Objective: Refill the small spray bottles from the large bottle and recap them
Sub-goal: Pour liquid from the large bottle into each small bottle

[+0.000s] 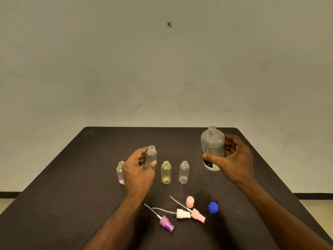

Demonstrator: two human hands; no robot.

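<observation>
1. Nearest the front edge of the table (54, 204), three spray heads are laid loose: a purple spray head (166, 223), a white spray head (182, 213) and a pink spray head (197, 215), with a pink cap (190, 201) and a blue cap (213, 208) just beside them. They could be swept off by a forearm, since both arms are passed directly over them.
2. At mid-table, a yellow bottle (166, 172) and a clear bottle (184, 172) are stood open and upright; a purple-tinted bottle (120, 173) is half hidden behind the left hand (138, 170). Any of them could be toppled by a knuckle.
3. A small clear bottle (151, 156) is gripped by the left hand and appears lifted. Its narrow neck could easily be missed, and liquid spilled.
4. Towards the far right corner, the uncapped large bottle (212, 148) is clasped by the right hand (234, 161). A fast tilt could cause a gush.
</observation>
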